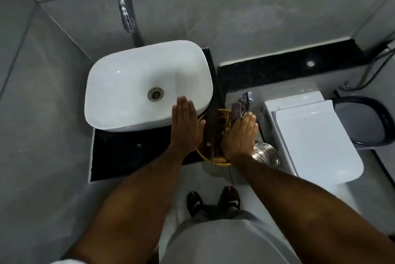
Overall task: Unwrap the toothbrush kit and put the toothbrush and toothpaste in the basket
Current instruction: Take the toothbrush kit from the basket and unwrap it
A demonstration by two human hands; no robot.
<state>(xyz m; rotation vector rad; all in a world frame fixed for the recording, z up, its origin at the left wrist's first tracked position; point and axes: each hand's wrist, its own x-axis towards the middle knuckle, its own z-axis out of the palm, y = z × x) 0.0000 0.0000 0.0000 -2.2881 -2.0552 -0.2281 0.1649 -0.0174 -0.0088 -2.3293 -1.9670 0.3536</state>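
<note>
Grey tiles cover the bathroom walls and floor, seen from above by someone standing at a black counter (128, 152). On that counter sits a white basin (139, 84) with a metal drain, and a chrome tap (126, 13) reaches out from the wall over it. At the counter's right end stands a wire basket (220, 162) with a yellow rim, partly hidden by the hands. A long dark packet (213, 122), likely the toothbrush kit, lies across the basket, and a small brown box (236, 111) stands at the basket's far right side.

The left hand (186, 124) is flat, palm down, fingers straight and together, over the basin's near right corner and the basket's left edge. The right hand (240, 137) is likewise flat and spread over the basket's right side. Neither hand grips anything that can be seen.

Right of the basket are a shiny steel bin lid (266, 153) and a white toilet (314, 135) with its lid closed. Sandalled feet show on the floor below.
</note>
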